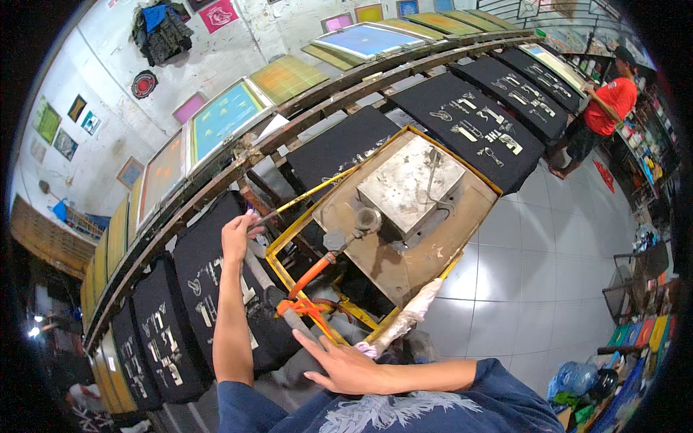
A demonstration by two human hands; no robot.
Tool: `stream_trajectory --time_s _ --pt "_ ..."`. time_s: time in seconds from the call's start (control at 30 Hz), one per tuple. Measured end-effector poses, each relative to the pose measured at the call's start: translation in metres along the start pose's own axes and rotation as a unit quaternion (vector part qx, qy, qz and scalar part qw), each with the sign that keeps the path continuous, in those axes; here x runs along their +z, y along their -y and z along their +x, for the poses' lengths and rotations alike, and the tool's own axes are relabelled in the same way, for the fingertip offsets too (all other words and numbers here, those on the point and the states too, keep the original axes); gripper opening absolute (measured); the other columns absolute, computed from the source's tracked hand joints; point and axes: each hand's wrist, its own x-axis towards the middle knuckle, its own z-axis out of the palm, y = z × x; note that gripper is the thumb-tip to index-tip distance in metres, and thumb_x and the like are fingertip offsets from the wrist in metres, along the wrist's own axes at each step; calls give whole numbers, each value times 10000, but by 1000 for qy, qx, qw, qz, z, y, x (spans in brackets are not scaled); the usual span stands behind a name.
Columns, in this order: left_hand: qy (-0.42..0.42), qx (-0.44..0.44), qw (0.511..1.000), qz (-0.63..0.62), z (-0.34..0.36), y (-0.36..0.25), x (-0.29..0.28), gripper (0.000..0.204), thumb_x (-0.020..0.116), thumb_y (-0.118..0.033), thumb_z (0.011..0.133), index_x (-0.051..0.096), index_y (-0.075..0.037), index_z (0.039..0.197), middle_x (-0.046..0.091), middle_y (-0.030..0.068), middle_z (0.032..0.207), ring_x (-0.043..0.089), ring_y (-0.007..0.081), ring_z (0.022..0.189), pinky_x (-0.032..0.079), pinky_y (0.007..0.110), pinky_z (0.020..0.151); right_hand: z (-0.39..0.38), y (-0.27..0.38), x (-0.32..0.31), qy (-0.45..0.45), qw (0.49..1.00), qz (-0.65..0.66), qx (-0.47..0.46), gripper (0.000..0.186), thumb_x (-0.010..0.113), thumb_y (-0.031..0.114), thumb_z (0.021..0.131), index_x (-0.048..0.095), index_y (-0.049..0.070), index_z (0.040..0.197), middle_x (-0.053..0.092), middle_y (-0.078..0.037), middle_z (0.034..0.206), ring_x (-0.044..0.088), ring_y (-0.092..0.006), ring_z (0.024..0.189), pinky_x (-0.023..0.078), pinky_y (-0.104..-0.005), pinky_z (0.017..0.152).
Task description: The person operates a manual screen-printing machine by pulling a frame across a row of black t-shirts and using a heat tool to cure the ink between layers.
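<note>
In front of me stands a yellow-framed metal heater [417, 270] with a grey metal box [411, 184] on its top plate. An orange hose [312, 276] runs to a fitting on it. My left hand [237, 234] is closed around the end of a metal bar [289, 205] at the heater's left side. My right hand [348, 366] has its fingers stretched out beside a grey tube [297, 323] near the orange ties; whether it touches the tube I cannot tell. Black printed T-shirts [216, 289] lie on boards to the left, and another black T-shirt [476, 126] lies beyond the heater.
A long rail [289, 141] curves behind the shirts, with several printing screens [227, 119] leaning along the wall. At the far right a person in a red shirt [610, 105] stands by the boards. Grey tiled floor [520, 267] lies right of the heater; shelves and clutter [585, 382] line the right side.
</note>
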Motion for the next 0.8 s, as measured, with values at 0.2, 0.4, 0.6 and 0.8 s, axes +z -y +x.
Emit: stream_trajectory --time_s 0.2,0.4,0.6,0.8 --pt "80 26 993 -78 -2 5 1 221 662 -162 963 780 -8 1069 754 40 938 600 90 640 494 249 623 1 11 2 -60 996 -38 57 915 598 469 1004 54 158 1671 637 -309 1188 691 -476 918 581 -559 762" --pt "107 106 978 -142 -2 15 0 363 508 20 805 773 28 1053 779 85 1015 618 90 703 509 246 673 15 43 4 -86 950 -61 293 760 608 556 982 349 212 1608 719 -269 831 706 -477 762 561 -569 713" --pt "139 156 956 -206 8 36 -1 265 515 -23 806 737 40 935 771 123 1023 568 110 647 520 265 679 15 43 33 -250 917 -103 295 602 663 557 947 582 245 1455 733 -209 841 703 -437 752 553 -514 699" --pt "111 172 947 -248 16 48 5 190 516 -10 786 681 53 855 738 150 971 631 160 736 520 285 669 18 44 29 -256 917 -98 289 557 684 562 923 661 224 1365 747 -189 885 717 -412 790 559 -490 727"
